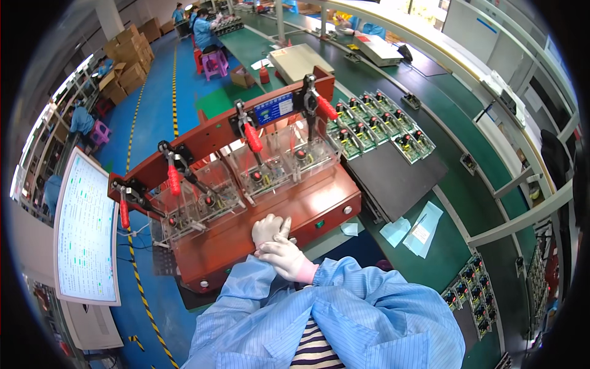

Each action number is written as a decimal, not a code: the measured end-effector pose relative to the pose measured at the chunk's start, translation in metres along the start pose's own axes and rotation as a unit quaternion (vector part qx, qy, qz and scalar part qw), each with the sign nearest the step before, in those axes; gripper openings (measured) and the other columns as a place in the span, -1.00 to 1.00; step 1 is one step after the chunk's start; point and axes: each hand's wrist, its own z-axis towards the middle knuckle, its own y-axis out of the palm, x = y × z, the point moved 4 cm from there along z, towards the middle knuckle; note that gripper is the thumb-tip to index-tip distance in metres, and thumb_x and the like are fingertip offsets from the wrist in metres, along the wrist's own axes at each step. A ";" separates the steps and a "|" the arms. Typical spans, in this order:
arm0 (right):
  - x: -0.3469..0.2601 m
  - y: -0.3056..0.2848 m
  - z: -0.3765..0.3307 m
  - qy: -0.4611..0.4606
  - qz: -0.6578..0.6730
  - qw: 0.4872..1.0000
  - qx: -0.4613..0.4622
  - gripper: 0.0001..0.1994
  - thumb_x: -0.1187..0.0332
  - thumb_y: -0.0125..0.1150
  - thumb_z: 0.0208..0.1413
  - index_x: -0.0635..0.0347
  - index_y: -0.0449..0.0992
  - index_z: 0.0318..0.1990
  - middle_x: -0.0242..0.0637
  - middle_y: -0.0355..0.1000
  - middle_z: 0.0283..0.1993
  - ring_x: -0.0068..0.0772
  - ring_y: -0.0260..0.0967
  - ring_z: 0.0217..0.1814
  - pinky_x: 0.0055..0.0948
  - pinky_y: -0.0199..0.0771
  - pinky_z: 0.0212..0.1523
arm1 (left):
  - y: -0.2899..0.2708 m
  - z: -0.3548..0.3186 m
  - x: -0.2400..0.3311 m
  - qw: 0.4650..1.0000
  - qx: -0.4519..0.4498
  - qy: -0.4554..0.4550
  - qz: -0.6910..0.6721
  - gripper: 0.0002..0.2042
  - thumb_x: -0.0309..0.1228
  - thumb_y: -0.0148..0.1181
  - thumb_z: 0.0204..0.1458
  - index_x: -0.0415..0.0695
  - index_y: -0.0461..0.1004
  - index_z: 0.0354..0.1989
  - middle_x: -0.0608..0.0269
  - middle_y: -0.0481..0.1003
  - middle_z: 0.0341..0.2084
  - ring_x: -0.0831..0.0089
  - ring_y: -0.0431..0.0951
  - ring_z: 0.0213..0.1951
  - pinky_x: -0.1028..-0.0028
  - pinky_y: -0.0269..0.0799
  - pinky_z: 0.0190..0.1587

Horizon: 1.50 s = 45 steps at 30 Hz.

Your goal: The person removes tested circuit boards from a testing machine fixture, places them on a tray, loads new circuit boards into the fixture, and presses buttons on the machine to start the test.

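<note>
Both forearms in blue striped smock sleeves come up from the lower edge and cross at the wrists, just at the front edge of the red-brown test fixture (270, 215). The right hand (284, 257), in a pale glove, lies over the left hand (268, 229), fingers loosely curled around the left wrist and back of hand, gripping no tool. The left hand, also gloved, is half open, its fingers bent and resting on the front top face of the fixture, holding nothing. The fixture sits on the green counter (455, 246) directly ahead of the person, with four clear-walled bays in a row. Behind the bays stand red-handled toggle clamps: one at far left (125, 212), one next (174, 178), one mid (252, 136), one at right (326, 107). A blue label plate (274, 108) sits on the rear bar between the two right clamps. Right of the fixture lies a black tray (393, 175) with rows of green circuit boards (375, 123) on its far part. Near the fixture's right front corner lie pale blue plastic bags (418, 229). More circuit boards (470, 289) sit at the lower right of the counter. A monitor (86, 230) stands to the left. Other workers (203, 27) sit far off along the line, near stacked cardboard boxes (129, 58).
</note>
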 end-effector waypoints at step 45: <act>-0.002 0.005 -0.006 0.056 -0.068 0.996 -0.002 -0.54 0.51 0.13 -0.13 0.05 0.61 0.02 -0.13 0.39 0.23 0.13 0.22 0.38 0.09 0.01 0.49 | -0.016 0.008 0.009 0.993 0.022 -0.107 -0.041 -0.60 -0.03 0.07 0.19 0.03 0.58 -0.59 0.17 0.61 -0.54 0.20 0.66 -0.46 0.18 0.51 -0.43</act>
